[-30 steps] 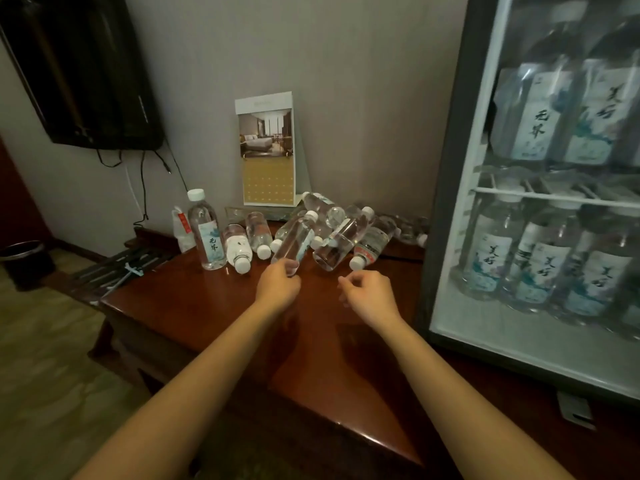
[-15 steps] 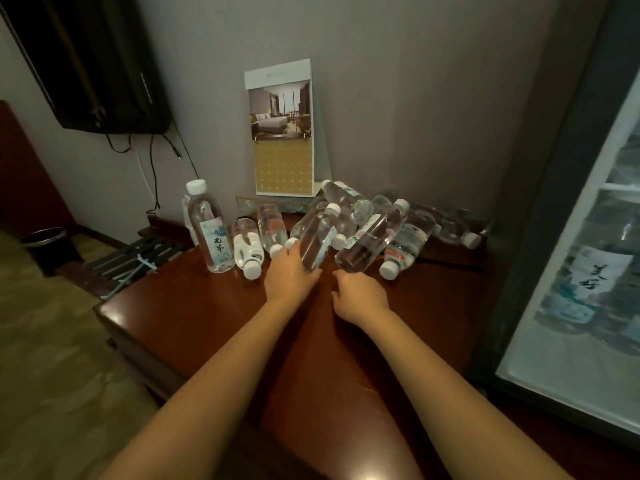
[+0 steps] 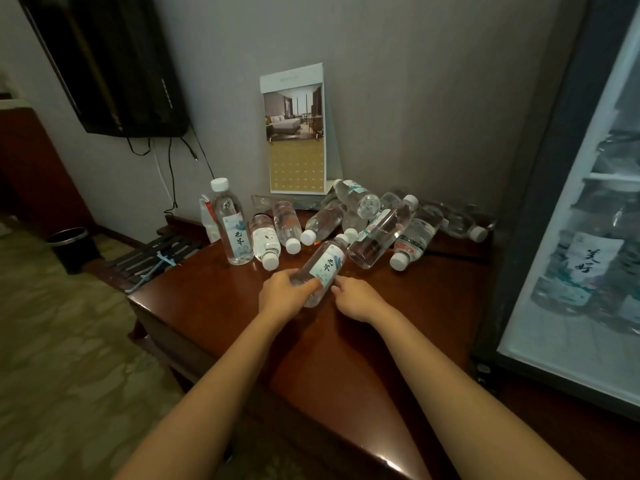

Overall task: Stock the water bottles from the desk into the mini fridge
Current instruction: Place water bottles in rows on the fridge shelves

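The left hand (image 3: 281, 299) grips the bottle (image 3: 327, 266) near its base, cap pointing to 1 o'clock; the right hand (image 3: 356, 301), loosely curled and empty, is just beside at 4 o'clock.

Bottle (image 3: 325, 265) now in left hand (image 3: 281, 296)
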